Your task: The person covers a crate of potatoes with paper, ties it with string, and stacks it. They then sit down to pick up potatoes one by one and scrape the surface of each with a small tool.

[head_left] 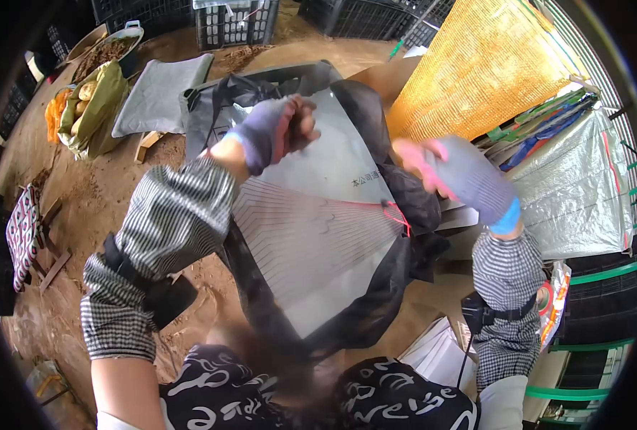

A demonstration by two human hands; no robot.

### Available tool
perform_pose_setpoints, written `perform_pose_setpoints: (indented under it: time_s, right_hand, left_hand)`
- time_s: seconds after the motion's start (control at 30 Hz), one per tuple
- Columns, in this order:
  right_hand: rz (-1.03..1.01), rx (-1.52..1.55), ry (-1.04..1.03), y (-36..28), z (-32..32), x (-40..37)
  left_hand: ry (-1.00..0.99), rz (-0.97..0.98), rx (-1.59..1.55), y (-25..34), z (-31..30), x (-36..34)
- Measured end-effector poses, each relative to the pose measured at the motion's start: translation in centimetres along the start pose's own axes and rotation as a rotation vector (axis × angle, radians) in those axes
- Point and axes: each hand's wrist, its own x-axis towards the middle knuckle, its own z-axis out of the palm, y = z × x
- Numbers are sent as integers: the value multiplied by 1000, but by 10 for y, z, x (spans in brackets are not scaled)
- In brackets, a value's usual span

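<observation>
A crate lined with a black plastic bag (365, 326) stands in front of my knees. On it lies a pale sheet (318, 161) with dark printed characters. A fan of thin reddish lines (318, 222) spreads across the sheet and narrows to a red cord (398, 217) on the right. My left hand (275, 132), in a purple and pink glove with bare fingertips, is above the sheet's far left part, fingers curled; anything inside them is hidden. Right of the crate, my right hand (469, 179) is raised in a similar glove, its fingers smeared by motion.
A grey cushion (162, 93) and an open sack of potato-like tubers (93, 118) lie at far left. Black plastic crates (236, 25) stand behind. An orange woven sheet (479, 68) and a silvery tarp (572, 190) are at right. White papers (436, 351) lie near my right knee.
</observation>
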Motion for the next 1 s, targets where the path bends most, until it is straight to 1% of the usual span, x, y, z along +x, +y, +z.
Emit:
perform_pose_setpoints:
  time_s: [0.03, 0.07, 0.1, 0.13, 0.17, 0.23, 0.27, 0.3, 0.37, 0.4, 0.43, 0.47, 0.5, 0.53, 0.57, 0.6, 0.63, 0.73, 0.77, 0.87, 0.97, 1.0]
  right_hand:
    - [155, 60, -131, 6, -3, -6]
    - [80, 136, -263, 18, 0, -7]
    - [2, 213, -392, 33, 7, -2]
    - [-78, 290, -522, 22, 12, -7]
    - [37, 188, -558, 4, 12, -18]
    - [-128, 492, -642, 9, 15, -18]
    - [-257, 608, -614, 13, 17, -18]
    - [-388, 724, -594, 16, 18, -19]
    - [-492, 923, -542, 7, 15, -15]
    - [-545, 1022, -515, 0, 13, -13]
    - [-743, 1076, -393, -15, 17, -10]
    - [-750, 1149, -361, -31, 19, 3]
    - [-753, 1226, -327, -48, 19, 20]
    - [-750, 1306, -288, -61, 25, 28]
    - [-756, 1087, -312, -66, 41, 37]
    - [-763, 860, -333, -70, 55, 49]
    - [-415, 661, -493, -77, 60, 56]
    - [-529, 580, -272, -54, 64, 69]
    - [-547, 595, -230, -44, 52, 66]
    - [-584, 593, -91, -10, 35, 64]
    - [-460, 463, -331, 28, 44, 59]
    - [-539, 330, -281, 39, 48, 56]
  left_hand:
    - [62, 37, 153, -6, 9, -18]
    - [124, 73, 309, -14, 12, -31]
    - [80, 95, 355, -21, 11, -39]
    - [36, 117, 401, -26, 9, -46]
    - [-7, 140, 447, -32, 8, -53]
    - [-2, 206, 691, -45, 14, -68]
    - [5, 242, 812, -49, 19, -72]
    - [24, 234, 936, -49, 23, -77]
    - [8, 305, 1178, -60, 13, -72]
    - [-33, 438, 1315, -68, 13, -74]
    - [-57, 584, 1450, -76, 13, -76]
    - [-120, 828, 1590, -96, 21, -86]
    - [-201, 742, 1546, -128, 22, -86]
    - [-254, 661, 1532, -136, 24, -86]
    - [-303, 578, 1517, -145, 26, -85]
    - [-315, 512, 1537, -127, 34, -83]
    - [-304, 462, 1544, -116, 37, -89]
    - [-229, 338, 1525, -95, 31, -115]
    - [-209, 280, 1520, -86, 32, -122]
    - [-219, 401, 1575, -86, 20, -125]
    - [-247, 516, 1624, -68, 15, -115]
    - [-235, 590, 1530, -62, 13, -117]
